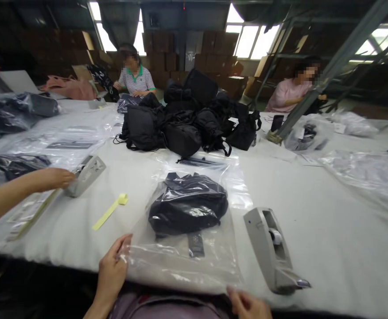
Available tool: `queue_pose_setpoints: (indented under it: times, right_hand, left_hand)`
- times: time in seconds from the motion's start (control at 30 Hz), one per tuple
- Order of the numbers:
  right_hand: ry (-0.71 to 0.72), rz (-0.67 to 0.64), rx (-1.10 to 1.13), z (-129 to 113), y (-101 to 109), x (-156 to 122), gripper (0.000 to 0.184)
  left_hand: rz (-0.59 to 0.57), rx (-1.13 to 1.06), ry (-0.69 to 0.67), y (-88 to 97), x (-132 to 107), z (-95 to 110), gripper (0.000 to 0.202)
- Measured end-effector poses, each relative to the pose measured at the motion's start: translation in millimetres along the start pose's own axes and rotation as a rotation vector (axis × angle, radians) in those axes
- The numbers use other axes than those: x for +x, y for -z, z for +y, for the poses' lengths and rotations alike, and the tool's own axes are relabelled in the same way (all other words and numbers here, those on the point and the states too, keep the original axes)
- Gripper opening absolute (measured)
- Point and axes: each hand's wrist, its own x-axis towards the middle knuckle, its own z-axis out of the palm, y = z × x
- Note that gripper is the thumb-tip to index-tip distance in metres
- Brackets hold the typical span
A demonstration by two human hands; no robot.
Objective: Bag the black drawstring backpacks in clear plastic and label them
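Note:
A clear plastic bag [219, 263] lies flat on the white table before me with a dark folded backpack [187, 206] inside. A dark tag [195, 246] shows below the backpack. My left hand [112, 268] pinches the bag's left edge near the lower corner. At the lower right corner, my right hand [249, 305] has its fingers closed on the bag's edge. A grey tape dispenser [258, 239] with a white roll stands just right of the bag. Left of the bag is a curled yellow strip [109, 213].
A co-worker's hand [56, 178] reaches in from the left to a second tape dispenser [89, 175]. Black backpacks [182, 137] are heaped beyond my bag. Two people work across the table. A slanted metal post [333, 66] rises at right, near loose plastic bags [366, 173].

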Motion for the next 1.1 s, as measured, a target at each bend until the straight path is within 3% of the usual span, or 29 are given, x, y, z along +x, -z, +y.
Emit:
queue_pose_setpoints:
  times: [0.07, 0.17, 0.27, 0.37, 0.47, 0.6, 0.7, 0.8, 0.93, 1.03, 1.1]
  right_hand:
    - [0.225, -0.141, -0.047, -1, -16, -18, 0.044]
    - [0.602, -0.178, -0.103, -19, -44, -14, 0.034]
    - [0.965, -0.139, -0.255, -56, -65, 24, 0.05]
    - [1.138, 0.065, -0.402, -104, -71, 70, 0.052]
    - [1.115, 0.189, -0.478, -152, -64, 105, 0.052]
    - [1.02, 0.168, -0.528, -202, -51, 133, 0.056]
    - [0.905, 0.195, -0.537, -225, -46, 154, 0.056]
    - [0.863, 0.158, -0.53, -235, -48, 174, 0.05]
    - [0.898, 0.016, -0.391, -216, -48, 167, 0.045]
    - [0.753, -0.06, -0.134, -171, -49, 128, 0.036]
    - [0.629, -0.077, -0.084, -135, -55, 98, 0.024]
  left_hand:
    - [-0.009, -0.016, -0.01, -2.1, -6, 2, 0.044]
    - [-0.041, -0.111, -0.114, -7.1, -11, 22, 0.049]
    - [-0.101, -0.185, -0.222, -10.8, -8, 47, 0.049]
    - [-0.093, -0.188, -0.306, -9.9, -2, 54, 0.044]
    - [-0.089, -0.188, -0.441, -6.1, 2, 46, 0.038]
    - [-0.163, -0.174, -0.601, 3.4, -2, 37, 0.03]
    - [-0.12, -0.065, -0.573, 12.8, -3, 25, 0.034]
    - [-0.08, 0.176, -0.445, 20.3, 6, -4, 0.043]
    - [-0.13, 0.338, -0.299, 32.0, 17, -53, 0.03]
    - [-0.206, 0.283, -0.086, 41.3, 5, -74, 0.034]
    - [-0.146, 0.194, 0.106, 41.6, -14, -77, 0.04]
